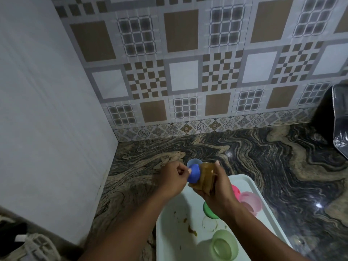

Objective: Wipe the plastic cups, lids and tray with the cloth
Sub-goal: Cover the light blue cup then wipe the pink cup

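Observation:
My left hand (pixel 174 178) pinches a blue lid (pixel 194 175) by its edge above the counter. My right hand (pixel 216 189) grips a brown stained cloth (pixel 206 176) and presses it against the lid. A translucent blue cup (pixel 194 162) stands on the counter just behind them. The white tray (pixel 169 232) below carries brown smears, a green lid (pixel 208 210), a pink lid (pixel 235 191), a translucent pink cup (pixel 251 201) and a translucent green cup (pixel 224 244).
The marbled stone counter (pixel 263 157) runs to a patterned tiled wall (pixel 188 72) behind and a plain white wall (pixel 47 110) on the left. A dark object wrapped in shiny plastic (pixel 337 117) stands at the far right.

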The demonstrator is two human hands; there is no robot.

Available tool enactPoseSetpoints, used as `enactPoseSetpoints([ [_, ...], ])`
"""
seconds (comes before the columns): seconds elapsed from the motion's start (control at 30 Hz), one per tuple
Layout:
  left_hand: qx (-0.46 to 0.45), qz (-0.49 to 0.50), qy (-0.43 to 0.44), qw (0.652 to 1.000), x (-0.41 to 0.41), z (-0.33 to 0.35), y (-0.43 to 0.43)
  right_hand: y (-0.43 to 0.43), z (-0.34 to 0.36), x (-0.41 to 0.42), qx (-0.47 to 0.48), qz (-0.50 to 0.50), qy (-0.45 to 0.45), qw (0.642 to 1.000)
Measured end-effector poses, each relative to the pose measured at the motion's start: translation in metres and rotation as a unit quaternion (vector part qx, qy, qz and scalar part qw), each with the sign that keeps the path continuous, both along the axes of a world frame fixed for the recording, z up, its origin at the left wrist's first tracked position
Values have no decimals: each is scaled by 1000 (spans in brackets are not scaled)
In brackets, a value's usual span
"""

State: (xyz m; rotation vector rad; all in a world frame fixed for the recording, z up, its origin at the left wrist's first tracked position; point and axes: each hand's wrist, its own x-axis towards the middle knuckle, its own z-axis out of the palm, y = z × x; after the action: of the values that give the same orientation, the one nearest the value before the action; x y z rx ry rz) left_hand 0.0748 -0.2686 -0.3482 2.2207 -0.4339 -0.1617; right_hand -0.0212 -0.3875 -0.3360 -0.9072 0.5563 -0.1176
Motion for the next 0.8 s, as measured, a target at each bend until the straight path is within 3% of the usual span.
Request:
enactPoseSetpoints([
  [0.17,-33,-57,18,998,-2,6,-5,3,-3,3,-172,-39,31,984],
  [0.37,-50,-209,-8,977,6,4,7,-21,1,2,-169,-18,71,983],
  [0.53,6,-242,-169,955,4,15,5,-24,2,4,-172,-10,90,981],
  [0.67,145,-315,-293,891,-1,19,3,-23,-1,3,-190,-20,110,975],
  [0.73,161,-342,-366,851,-2,15,2,-22,-1,5,-181,-27,119,976],
  [0.8,155,-352,-386,838,-5,14,-1,-22,2,6,-175,-32,123,976],
])
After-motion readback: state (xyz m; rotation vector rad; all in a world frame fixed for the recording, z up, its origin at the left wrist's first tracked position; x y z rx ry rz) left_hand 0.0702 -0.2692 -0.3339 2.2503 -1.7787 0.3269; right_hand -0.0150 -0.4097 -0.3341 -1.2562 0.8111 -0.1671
